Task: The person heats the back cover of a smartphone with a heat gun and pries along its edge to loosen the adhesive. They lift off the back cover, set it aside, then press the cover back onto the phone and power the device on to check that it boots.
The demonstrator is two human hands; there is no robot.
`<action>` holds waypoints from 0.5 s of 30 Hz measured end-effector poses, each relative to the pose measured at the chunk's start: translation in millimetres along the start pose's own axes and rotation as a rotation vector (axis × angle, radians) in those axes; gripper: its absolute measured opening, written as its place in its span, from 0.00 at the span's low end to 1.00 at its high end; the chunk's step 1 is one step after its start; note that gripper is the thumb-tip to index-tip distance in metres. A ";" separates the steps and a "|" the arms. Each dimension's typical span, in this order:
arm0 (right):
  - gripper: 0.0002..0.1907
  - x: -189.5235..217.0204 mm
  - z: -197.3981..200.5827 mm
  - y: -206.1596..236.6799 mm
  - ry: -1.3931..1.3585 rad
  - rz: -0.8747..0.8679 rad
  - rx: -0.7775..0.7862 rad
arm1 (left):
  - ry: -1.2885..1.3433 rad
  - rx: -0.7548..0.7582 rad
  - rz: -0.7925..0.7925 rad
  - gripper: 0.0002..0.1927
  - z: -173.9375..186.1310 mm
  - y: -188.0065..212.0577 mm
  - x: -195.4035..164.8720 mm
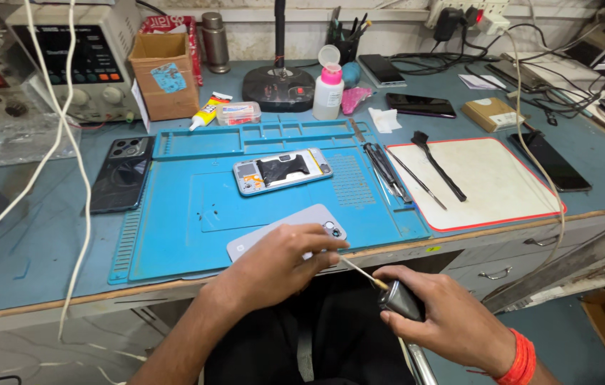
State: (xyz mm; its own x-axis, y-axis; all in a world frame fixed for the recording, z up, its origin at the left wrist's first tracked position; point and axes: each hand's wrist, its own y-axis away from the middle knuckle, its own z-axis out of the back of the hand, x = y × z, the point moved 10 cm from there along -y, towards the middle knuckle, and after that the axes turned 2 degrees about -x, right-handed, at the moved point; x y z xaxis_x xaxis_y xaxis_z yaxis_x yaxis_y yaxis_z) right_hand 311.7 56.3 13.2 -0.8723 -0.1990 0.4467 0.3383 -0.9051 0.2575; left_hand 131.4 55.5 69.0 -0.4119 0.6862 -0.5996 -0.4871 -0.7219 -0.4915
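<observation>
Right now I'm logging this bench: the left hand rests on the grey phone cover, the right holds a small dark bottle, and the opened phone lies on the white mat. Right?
Not quite. The head view shows the opened phone on the blue mat; the white mat carries only a black brush.

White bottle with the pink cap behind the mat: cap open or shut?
Open. The white bottle's round flip lid stands tipped up above its pink cap.

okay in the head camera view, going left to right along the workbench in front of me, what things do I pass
Dark phone lying face down → blue repair mat → opened phone on the mat → tweezers → black brush on the white pad → black phone at the pad's right edge.
</observation>
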 end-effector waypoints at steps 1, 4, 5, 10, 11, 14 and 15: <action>0.33 10.2 4.0 -0.7 -0.024 0.099 -0.032 | -0.036 0.020 0.026 0.11 -1.0 2.2 1.4; 0.31 28.2 12.4 3.8 -0.090 0.327 -0.102 | -0.111 0.070 0.092 0.09 -2.8 9.5 7.1; 0.30 29.4 12.3 4.9 -0.105 0.363 -0.100 | -0.117 0.075 0.112 0.09 -2.3 12.4 9.0; 0.28 26.3 7.6 2.6 -0.126 0.421 -0.038 | -0.136 0.057 0.062 0.06 6.1 22.9 4.0; 0.27 35.6 10.6 6.5 -0.135 0.528 -0.055 | -0.134 0.048 0.050 0.06 8.3 24.6 2.5; 0.27 29.1 5.7 0.2 -0.158 0.427 0.047 | -0.116 0.037 0.038 0.06 11.2 29.8 -0.4; 0.28 21.1 1.2 -3.4 -0.164 0.324 0.104 | -0.109 0.036 0.037 0.06 11.7 31.0 -0.9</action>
State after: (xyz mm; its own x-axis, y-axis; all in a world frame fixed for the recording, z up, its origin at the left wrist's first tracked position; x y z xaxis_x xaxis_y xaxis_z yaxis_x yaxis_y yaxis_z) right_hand 292.6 55.7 22.8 -0.6490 -0.3980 0.6483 0.6285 -0.7607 0.1622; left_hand 107.7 33.6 61.7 -0.5110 0.6659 -0.5436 -0.4963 -0.7449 -0.4459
